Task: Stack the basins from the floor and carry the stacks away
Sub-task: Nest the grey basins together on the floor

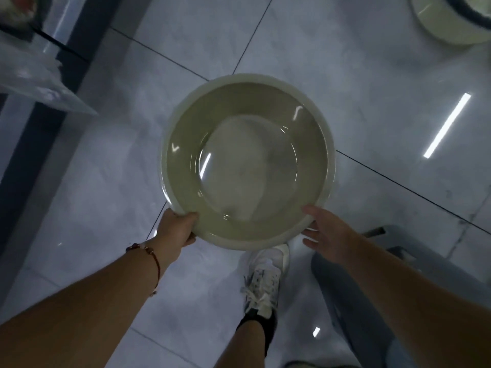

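**One basin up in two hands**

Nearest are two bare arms and one white lace-up sneaker (264, 282) on the shiny grey floor tiles (372, 62). A thin red string bracelet (154, 258) goes round the left wrist (just one bracelet). The left hand (176, 228) grips the near rim of one round pale green plastic basin (183, 155), thumb curled over the edge. The right hand (325, 233) touches the rim on the other side with its fingers straight and spread out. The basin is held up above the floor, open side up, in the middle of the view. Far off at the top right sits one more pale round basin (435, 25), partly cut off. At the top left is one clear plastic sheet (39, 81).
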